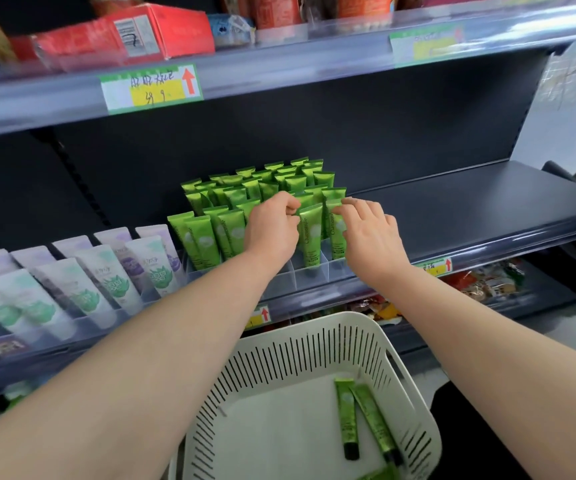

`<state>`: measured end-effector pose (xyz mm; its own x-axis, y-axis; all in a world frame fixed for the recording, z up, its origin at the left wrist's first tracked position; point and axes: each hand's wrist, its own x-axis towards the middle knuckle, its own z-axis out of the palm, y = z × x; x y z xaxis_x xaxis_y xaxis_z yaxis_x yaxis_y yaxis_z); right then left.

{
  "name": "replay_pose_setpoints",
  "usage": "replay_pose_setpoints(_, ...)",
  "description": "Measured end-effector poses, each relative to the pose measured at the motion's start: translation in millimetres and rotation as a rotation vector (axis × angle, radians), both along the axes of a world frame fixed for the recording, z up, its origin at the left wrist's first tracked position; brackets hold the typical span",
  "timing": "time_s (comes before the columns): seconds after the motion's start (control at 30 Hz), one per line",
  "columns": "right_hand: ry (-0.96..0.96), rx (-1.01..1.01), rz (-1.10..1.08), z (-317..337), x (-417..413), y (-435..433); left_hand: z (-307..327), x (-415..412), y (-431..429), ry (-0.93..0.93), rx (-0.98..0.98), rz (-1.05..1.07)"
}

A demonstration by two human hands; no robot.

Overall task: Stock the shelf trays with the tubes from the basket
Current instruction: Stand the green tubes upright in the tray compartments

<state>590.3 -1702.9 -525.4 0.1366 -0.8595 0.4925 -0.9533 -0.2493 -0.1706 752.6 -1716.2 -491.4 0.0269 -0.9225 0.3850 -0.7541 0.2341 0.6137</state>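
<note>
- Green tubes are stood upright in rows in a clear divided tray on the dark shelf.
- The left hand is held at the front row, its curled fingers pinched on the top edge of a front tube.
- The right hand is placed just beside it (the two hands apart). Its bent fingertips are laid on the top of the end tube; whether that tube is gripped cannot be told.
- Below, two loose tubes are seen lying flat in the white slotted basket.
- White tubes are ranged to the left on the same shelf.
</note>
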Motion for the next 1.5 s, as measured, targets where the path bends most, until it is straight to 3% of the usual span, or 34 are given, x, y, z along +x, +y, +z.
replay_pose_setpoints(0.23,0.034,0.058,0.033,-31.7,7.1,42.5,-26.9,5.9,44.6,-0.13,0.099,-0.049)
replay_pose_setpoints(0.43,0.095,0.247,0.038,-86.6,12.4,69.4,-84.9,16.7,69.6,-0.139,0.253,-0.102)
replay_pose_setpoints(0.83,0.132,1.087,-0.039,-218.9,15.5,73.0,-220.8,41.8,76.7,-0.233,0.687,-0.146)
replay_pose_setpoints(0.97,0.185,1.265,-0.024,-257.1,18.9,69.7,-252.7,47.7,81.6,-0.253,0.796,-0.174)
replay_pose_setpoints(1.2,0.317,1.244,0.014,-284.7,27.6,74.8,-282.3,59.8,82.7,-0.204,0.904,-0.137)
replay_pose_setpoints(1.4,0.18,1.282,0.303,-278.8,63.6,90.2,-304.8,77.1,95.6,-0.247,1.025,-0.079)
replay_pose_setpoints(1.5,0.103,1.126,0.186,-269.5,64.5,80.3,-309.9,80.4,99.7,-0.27,1.044,-0.06)
